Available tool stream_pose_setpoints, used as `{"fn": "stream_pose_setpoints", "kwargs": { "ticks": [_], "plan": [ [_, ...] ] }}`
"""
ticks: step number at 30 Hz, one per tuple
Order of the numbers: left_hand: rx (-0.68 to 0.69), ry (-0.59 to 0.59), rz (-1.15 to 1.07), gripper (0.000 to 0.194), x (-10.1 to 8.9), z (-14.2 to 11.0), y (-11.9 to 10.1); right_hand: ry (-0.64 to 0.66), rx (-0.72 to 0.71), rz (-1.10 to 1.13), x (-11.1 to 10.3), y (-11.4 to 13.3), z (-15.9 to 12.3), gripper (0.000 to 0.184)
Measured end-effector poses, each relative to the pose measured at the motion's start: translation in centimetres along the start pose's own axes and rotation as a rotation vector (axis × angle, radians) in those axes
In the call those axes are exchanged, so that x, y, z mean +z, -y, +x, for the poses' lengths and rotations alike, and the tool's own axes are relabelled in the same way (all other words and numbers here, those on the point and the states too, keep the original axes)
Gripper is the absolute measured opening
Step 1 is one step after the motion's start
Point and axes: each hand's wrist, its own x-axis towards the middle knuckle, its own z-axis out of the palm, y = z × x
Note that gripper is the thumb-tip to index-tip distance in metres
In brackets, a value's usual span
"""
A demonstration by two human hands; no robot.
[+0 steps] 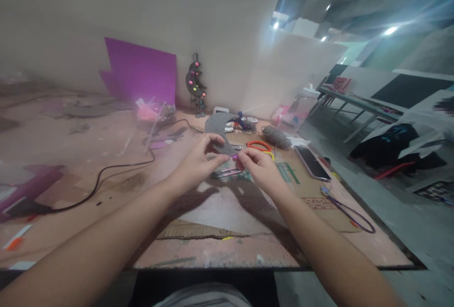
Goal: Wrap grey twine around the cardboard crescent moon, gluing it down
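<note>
A crescent [214, 125] with a grey, yarn-like surface is raised above the work surface. My left hand [207, 153] grips its lower part between thumb and bent fingers. At the crescent's lower tip, where a bit of purple shows, my right hand [258, 165] is closed in a pinch; what lies between those fingertips is too small to make out. Just behind the right hand lie scissors with orange handles [258, 145] and a yellow handle [271, 155]. A pink craft knife [229, 173] rests below the hands. Farther right sits a grey yarn ball [276, 136].
Cardboard [319, 188] covers part of the table. On the right are a phone [312, 162], a purple cord loop [354, 214] and a clear jar [301, 108]. A glue gun [31, 184] with its cable lies left. Behind stand a purple sheet [142, 73] and a dark decorated crescent [191, 80].
</note>
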Motion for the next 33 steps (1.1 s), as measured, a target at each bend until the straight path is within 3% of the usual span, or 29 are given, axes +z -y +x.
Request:
{"fn": "stream_pose_setpoints", "kwargs": {
  "ticks": [4, 8, 11, 14, 17, 20, 23, 33],
  "plan": [
    [-0.002, -0.046, 0.020, 0.022, -0.1, 0.1, -0.4, -0.013, 0.006, -0.057, 0.3, 0.2, -0.2, 0.029],
    [-0.124, -0.110, 0.001, 0.018, 0.0, 0.1, -1.4, -0.103, -0.050, -0.112, 0.3, 0.1, -0.5, 0.023],
    [-0.201, -0.130, -0.005, 0.017, 0.1, 0.0, -2.1, -0.225, -0.263, -0.314, 0.2, 0.0, -0.7, 0.014],
    [-0.211, -0.125, -0.004, 0.020, 0.3, 0.0, -2.2, -0.190, -0.501, -0.505, 0.1, 0.0, -0.9, 0.009],
    [-0.176, -0.071, -0.028, 0.034, 0.4, 0.0, -1.5, -0.186, -0.629, -0.544, 0.2, 0.0, -1.1, 0.012],
    [-0.108, -0.025, -0.072, 0.044, 0.6, 0.0, -0.5, -0.210, -0.655, -0.538, 0.3, -0.1, -1.1, 0.015],
    [-0.070, -0.013, -0.102, 0.039, 0.7, -0.1, 0.1, -0.227, -0.659, -0.536, 0.3, -0.1, -1.0, 0.017],
    [-0.059, -0.008, -0.018, 0.038, 0.4, -0.1, 0.0, -0.240, -0.671, -0.564, 0.4, -0.2, -1.0, 0.013]
  ]
}}
